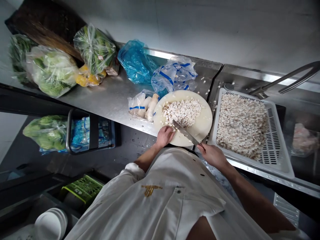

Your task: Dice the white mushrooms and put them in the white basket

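Note:
My right hand (pixel 212 154) grips a knife (pixel 186 133), its blade slanting across the near side of a round white cutting board (pixel 208 117). The tip points toward my left hand (pixel 165 136), which rests at the board's near left edge with fingers curled. Whatever may be under those fingers is too small or hidden to make out. Beyond the blade lies a heap of small diced pale pieces (pixel 183 111), apparently king oyster mushroom. Whole king oyster mushrooms (pixel 151 106) lie in an opened clear bag just left of the board.
Right of the board, a white slotted basket (pixel 273 140) holds many diced pieces, below a faucet (pixel 262 89). Crumpled clear bags (pixel 175 74) and a blue plastic bag (pixel 136 61) lie behind. Bagged vegetables (pixel 53 71) stand at left; a black bin (pixel 112 133) sits below the counter.

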`<state>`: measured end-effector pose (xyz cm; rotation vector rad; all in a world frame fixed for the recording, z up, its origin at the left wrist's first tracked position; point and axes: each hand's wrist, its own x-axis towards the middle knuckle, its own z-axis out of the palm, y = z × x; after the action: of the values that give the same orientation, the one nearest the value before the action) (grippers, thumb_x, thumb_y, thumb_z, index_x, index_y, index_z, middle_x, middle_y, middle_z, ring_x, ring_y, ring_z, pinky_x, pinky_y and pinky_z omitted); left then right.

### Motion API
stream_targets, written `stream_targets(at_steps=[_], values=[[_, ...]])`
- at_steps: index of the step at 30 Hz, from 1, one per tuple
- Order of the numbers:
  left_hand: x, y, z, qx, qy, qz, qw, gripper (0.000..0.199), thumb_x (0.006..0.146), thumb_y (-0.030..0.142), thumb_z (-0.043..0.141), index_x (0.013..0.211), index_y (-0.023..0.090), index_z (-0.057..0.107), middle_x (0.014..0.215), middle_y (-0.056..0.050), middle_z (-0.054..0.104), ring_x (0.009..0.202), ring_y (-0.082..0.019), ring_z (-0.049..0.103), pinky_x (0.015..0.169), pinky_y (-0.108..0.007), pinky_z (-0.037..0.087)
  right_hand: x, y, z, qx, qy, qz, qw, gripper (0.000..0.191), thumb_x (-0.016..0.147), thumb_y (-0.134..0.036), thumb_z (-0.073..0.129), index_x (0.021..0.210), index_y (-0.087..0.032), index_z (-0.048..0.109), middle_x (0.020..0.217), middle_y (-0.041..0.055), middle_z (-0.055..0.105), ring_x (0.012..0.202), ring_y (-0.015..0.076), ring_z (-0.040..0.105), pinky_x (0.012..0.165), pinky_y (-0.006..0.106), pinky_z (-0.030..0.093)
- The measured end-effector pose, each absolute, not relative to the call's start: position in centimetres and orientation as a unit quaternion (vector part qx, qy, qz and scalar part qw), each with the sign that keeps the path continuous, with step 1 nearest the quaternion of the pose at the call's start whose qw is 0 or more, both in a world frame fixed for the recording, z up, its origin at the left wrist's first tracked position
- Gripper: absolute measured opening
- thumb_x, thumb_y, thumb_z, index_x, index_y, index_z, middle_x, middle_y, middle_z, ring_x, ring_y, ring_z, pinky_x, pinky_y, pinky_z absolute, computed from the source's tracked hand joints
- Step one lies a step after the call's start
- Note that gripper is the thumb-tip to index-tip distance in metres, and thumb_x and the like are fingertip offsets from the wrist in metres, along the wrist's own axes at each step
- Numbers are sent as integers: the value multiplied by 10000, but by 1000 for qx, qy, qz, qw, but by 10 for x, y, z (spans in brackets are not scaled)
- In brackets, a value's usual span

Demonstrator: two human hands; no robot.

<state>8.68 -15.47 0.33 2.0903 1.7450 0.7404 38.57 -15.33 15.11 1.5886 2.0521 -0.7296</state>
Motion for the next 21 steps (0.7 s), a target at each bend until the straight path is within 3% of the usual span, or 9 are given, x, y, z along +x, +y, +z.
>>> stream_targets(at_steps=[8, 15, 21], values=[[84, -165, 6, 727, 588, 299, 192, 228, 1066, 314, 527, 1235, 218, 648, 1187, -134, 642, 1156, -271, 630, 1002, -452, 585, 393, -153, 137, 532, 764, -284, 229, 505, 1133, -506, 295, 1164, -244, 725, 1067, 114, 795, 910, 267, 726, 732, 308, 378], [86, -171, 7, 730, 591, 293, 178, 220, 1086, 334, 506, 1149, 216, 682, 1146, -122, 647, 1142, -253, 624, 999, -421, 575, 396, -149, 126, 518, 779, -287, 206, 503, 1130, -510, 308, 1144, -232, 727, 1024, 113, 794, 879, 258, 720, 696, 306, 348], [83, -168, 6, 736, 606, 266, 146, 268, 1089, 353, 515, 1179, 222, 731, 1141, -119, 678, 1146, -259, 614, 1029, -448, 546, 401, -146, 113, 524, 764, -352, 131, 455, 1107, -490, 385, 979, -215, 724, 959, 99, 791, 861, 232, 707, 683, 285, 349]])
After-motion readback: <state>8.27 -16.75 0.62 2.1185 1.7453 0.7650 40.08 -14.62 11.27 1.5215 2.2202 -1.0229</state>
